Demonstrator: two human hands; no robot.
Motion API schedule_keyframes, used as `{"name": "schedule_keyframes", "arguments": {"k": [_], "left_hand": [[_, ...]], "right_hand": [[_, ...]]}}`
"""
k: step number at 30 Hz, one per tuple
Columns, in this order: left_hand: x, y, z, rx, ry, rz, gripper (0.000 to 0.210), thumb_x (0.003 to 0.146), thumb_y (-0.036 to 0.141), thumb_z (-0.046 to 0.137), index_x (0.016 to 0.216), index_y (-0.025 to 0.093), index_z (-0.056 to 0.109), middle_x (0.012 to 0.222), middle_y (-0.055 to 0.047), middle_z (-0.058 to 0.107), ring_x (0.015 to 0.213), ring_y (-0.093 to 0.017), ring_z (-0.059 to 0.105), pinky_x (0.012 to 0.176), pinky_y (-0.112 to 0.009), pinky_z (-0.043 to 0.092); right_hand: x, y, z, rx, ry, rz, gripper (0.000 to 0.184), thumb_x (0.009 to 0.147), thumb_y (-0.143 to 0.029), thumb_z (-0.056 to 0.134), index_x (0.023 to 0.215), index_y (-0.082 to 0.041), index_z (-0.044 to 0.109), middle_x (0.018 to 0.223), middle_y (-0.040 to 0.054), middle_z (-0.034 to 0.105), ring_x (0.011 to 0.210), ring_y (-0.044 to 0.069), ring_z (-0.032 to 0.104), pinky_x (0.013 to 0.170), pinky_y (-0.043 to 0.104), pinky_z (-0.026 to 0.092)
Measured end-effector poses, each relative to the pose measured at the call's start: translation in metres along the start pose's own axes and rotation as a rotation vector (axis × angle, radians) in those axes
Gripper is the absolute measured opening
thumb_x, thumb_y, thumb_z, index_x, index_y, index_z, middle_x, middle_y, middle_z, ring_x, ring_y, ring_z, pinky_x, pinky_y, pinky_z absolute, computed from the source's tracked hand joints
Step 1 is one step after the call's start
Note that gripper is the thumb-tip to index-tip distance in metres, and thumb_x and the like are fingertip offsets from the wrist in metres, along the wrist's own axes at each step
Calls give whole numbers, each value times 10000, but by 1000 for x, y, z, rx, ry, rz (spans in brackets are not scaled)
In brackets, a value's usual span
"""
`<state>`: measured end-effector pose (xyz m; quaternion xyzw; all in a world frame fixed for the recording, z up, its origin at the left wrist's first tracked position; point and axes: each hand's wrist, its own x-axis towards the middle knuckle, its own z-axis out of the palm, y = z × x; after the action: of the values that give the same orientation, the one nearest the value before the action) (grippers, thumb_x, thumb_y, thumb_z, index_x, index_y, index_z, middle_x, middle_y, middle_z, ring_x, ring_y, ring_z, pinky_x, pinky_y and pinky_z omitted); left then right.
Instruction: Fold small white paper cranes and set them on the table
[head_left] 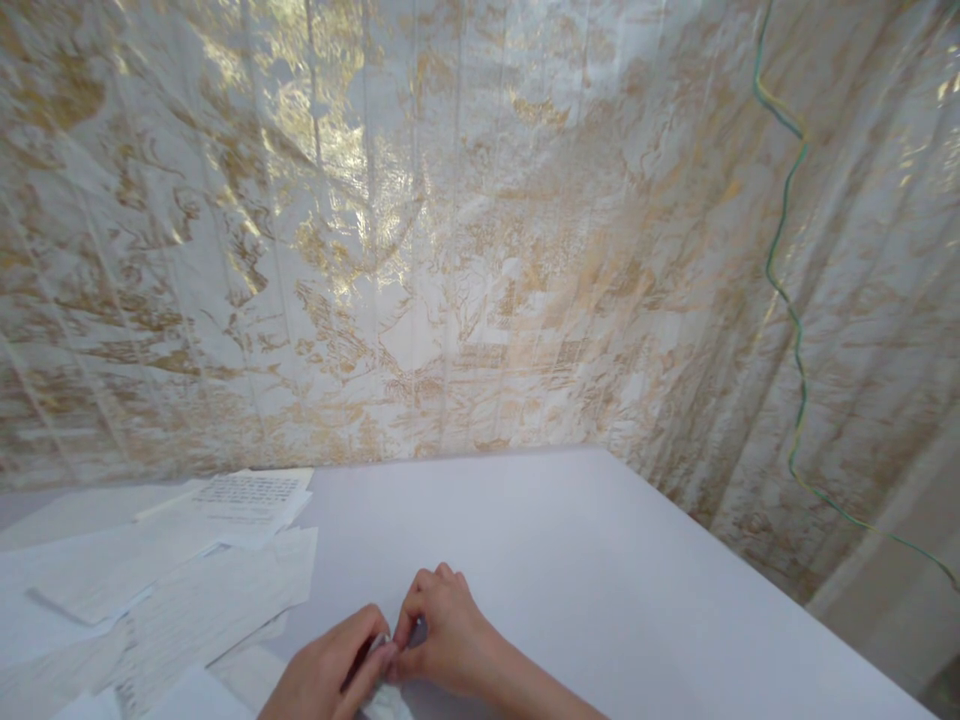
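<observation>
At the bottom middle of the head view, a small crumpled white piece of paper [386,702] shows between and below my fingers. My left hand [330,662] is closed on it, thumb and curled fingers pressed together. From the right, my right hand [448,632] pinches at the paper's upper edge, its fingertips meeting those of the left. Most of the paper is hidden by my hands and the frame's lower edge. Both hands are low over the white table [570,560].
Overlapping sheets of paper [225,590], some with writing, cover the table's left side. Behind it hangs a shiny white and gold patterned covering [450,250]. A green and yellow wire [784,220] runs down at the right, past the table's slanting edge.
</observation>
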<state>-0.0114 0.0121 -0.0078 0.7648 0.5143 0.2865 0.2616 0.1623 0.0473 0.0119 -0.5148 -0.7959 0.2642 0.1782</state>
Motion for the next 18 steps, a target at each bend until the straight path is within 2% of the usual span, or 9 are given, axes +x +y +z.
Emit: {"name": "schedule_keyframes", "arguments": {"k": [11, 18], "left_hand": [[1, -5, 3, -66, 7, 3, 364, 975, 497, 367, 750, 259, 527, 705, 38, 603, 687, -181, 628, 676, -250, 427], [-3, 4, -5, -95, -54, -1, 331, 969, 453, 368, 794, 263, 574, 762, 21, 644, 751, -196, 653, 726, -255, 466]], "right_hand": [[-2, 0, -8, -38, -65, -50, 144, 727, -298, 861, 795, -219, 762, 979, 26, 688, 1035, 236, 558, 905, 346, 379], [-1, 4, -4, -14, -58, -67, 168, 698, -311, 885, 770, -232, 756, 958, 15, 675, 1033, 239, 553, 948, 364, 364]]}}
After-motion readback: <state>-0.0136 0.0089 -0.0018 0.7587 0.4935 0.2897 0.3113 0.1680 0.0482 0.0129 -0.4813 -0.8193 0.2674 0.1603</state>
